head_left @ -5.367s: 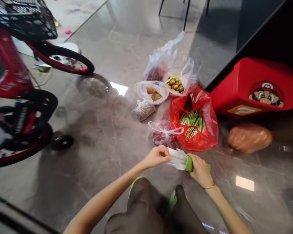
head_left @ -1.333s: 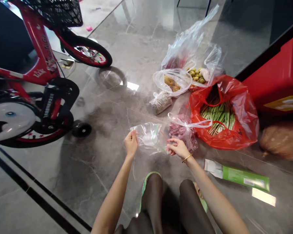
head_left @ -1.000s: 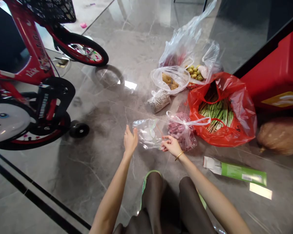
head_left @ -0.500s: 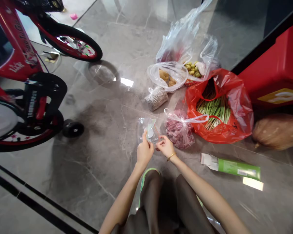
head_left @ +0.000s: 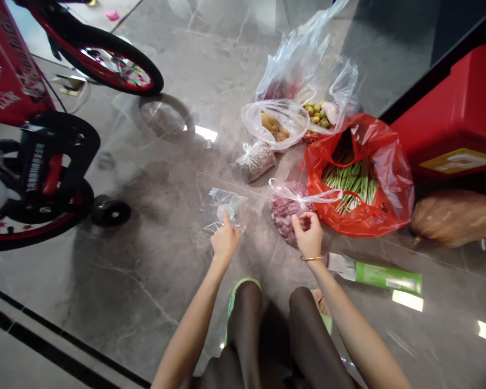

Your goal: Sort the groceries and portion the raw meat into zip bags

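My left hand (head_left: 225, 240) grips the lower edge of a clear plastic zip bag (head_left: 213, 208), its index finger stretched over the front. A pale round mark and a greenish patch show on the bag. My right hand (head_left: 310, 235), with a gold bangle at the wrist, is in front of a tied clear bag of reddish meat (head_left: 281, 216). Its fingers are curled, with a gap between thumb and forefinger and nothing seen in them; whether it touches the meat bag I cannot tell. An opened green and white box (head_left: 389, 276) lies right of that hand.
A red bag of green stems (head_left: 350, 183) stands behind the meat. Farther back are a bag of pale grains (head_left: 255, 162), potatoes (head_left: 269, 121) and green fruit (head_left: 316, 113) in bags. A large brown tuber (head_left: 456, 216) and red bin (head_left: 449, 119) are right, a red bicycle (head_left: 14, 97) left.
My hands have parted. The left has carried the zip bag leftward, while the right has let go of its edge and moved right, to the meat bag. The view has shifted slightly.
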The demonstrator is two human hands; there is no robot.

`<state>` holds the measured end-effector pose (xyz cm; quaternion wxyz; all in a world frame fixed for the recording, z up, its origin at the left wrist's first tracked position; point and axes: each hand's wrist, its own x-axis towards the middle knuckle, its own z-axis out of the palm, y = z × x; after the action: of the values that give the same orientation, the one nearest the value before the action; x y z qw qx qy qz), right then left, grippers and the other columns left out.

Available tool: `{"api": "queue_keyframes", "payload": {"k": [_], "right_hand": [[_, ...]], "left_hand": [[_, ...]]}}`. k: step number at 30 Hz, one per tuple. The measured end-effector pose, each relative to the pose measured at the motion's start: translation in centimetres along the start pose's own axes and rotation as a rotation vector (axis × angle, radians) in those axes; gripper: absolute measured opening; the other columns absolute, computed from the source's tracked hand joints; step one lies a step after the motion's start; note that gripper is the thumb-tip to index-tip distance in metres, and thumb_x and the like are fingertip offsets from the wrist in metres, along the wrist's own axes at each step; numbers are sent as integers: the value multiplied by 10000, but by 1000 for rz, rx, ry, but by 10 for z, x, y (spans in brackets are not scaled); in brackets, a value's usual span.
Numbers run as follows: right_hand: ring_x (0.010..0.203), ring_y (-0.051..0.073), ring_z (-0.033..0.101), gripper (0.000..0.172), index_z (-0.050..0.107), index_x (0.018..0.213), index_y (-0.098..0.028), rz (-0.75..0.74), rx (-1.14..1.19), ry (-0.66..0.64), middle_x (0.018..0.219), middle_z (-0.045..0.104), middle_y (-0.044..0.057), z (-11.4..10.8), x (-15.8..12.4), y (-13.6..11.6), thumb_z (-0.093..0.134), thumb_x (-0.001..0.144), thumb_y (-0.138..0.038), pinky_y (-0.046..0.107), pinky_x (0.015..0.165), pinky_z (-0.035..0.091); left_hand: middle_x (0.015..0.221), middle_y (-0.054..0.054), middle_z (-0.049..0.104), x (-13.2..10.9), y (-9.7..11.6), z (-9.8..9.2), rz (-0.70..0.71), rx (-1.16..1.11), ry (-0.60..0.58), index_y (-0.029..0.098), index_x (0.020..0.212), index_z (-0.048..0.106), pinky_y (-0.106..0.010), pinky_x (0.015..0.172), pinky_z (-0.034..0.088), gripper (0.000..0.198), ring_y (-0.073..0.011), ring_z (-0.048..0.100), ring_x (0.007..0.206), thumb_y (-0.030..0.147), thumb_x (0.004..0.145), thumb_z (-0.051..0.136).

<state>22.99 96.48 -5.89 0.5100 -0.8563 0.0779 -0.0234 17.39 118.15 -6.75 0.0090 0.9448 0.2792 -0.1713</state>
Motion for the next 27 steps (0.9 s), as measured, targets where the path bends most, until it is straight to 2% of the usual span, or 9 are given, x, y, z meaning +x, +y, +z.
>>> {"api": "queue_keyframes", "payload": {"k": [4, 6, 9, 13, 16, 18, 20, 23, 27], "right_hand": [[715, 156, 524, 307, 598, 939, -170, -160, -212, 103, 864, 616, 53, -15, 21, 7, 621, 781, -432, 306, 744, 456], [769, 176, 542, 317, 616, 964, -174, -208, -271, 86, 898, 626, 70, -14, 26, 9, 628, 780, -432, 322, 778, 456], [793, 189, 560, 308, 622, 975, -173, -214, -310, 63, 932, 630, 85, -9, 31, 11, 618, 789, -419, 321, 770, 461], [757, 189, 558, 202, 625, 900, -172, -263, -348, 11, 850, 651, 68, -7, 37, 14, 561, 833, -351, 319, 767, 450], [774, 202, 554, 197, 627, 871, -166, -374, -359, -76, 823, 656, 74, -12, 39, 14, 505, 869, -320, 332, 777, 441], [782, 210, 548, 209, 635, 890, -163, -413, -362, -106, 832, 658, 82, -18, 39, 13, 493, 878, -315, 336, 758, 439], [773, 208, 545, 194, 643, 893, -172, -421, -350, -111, 827, 661, 75, -26, 36, 10, 501, 876, -303, 331, 738, 438], [756, 195, 548, 152, 651, 870, -193, -432, -312, -117, 808, 665, 50, -37, 31, 2, 526, 866, -280, 322, 726, 440], [735, 178, 566, 138, 657, 845, -199, -426, -255, -92, 785, 663, 36, -52, 27, -9, 551, 860, -285, 311, 710, 454]], "left_hand": [[850, -156, 696, -4, 2, 2, 47, -91, 96, 109, 1443, 270, -369, 669, 504, 640, -295, 684, 760, 437, 913, 415], [928, -144, 684, -6, 8, -5, 176, -204, 189, 139, 1364, 403, -360, 696, 502, 498, -264, 672, 789, 391, 934, 391], [975, -108, 665, -5, 26, -25, 550, -348, 360, 206, 1126, 605, -367, 792, 487, 291, -234, 639, 875, 282, 942, 394], [1130, -50, 657, 7, 67, -57, 1058, -386, 499, 266, 1070, 628, -419, 952, 423, 251, -232, 578, 1079, 201, 935, 426], [1265, -35, 607, 24, 102, -68, 1284, -338, 453, 247, 1123, 595, -462, 1103, 292, 278, -211, 466, 1264, 148, 936, 415], [1136, -50, 668, 36, 120, -68, 1350, -276, 374, 217, 1069, 612, -477, 1141, 224, 251, -192, 509, 1222, 124, 923, 431], [923, -50, 704, 43, 129, -67, 1371, -211, 282, 187, 960, 637, -455, 1137, 239, 180, -175, 612, 1046, 150, 913, 467], [811, -54, 688, 42, 128, -69, 1347, -188, 190, 159, 866, 635, -387, 1057, 353, 156, -165, 643, 861, 248, 908, 515], [815, -61, 672, 37, 112, -81, 1278, -321, 94, 148, 841, 614, -342, 918, 429, 188, -177, 618, 832, 299, 909, 524]]}}
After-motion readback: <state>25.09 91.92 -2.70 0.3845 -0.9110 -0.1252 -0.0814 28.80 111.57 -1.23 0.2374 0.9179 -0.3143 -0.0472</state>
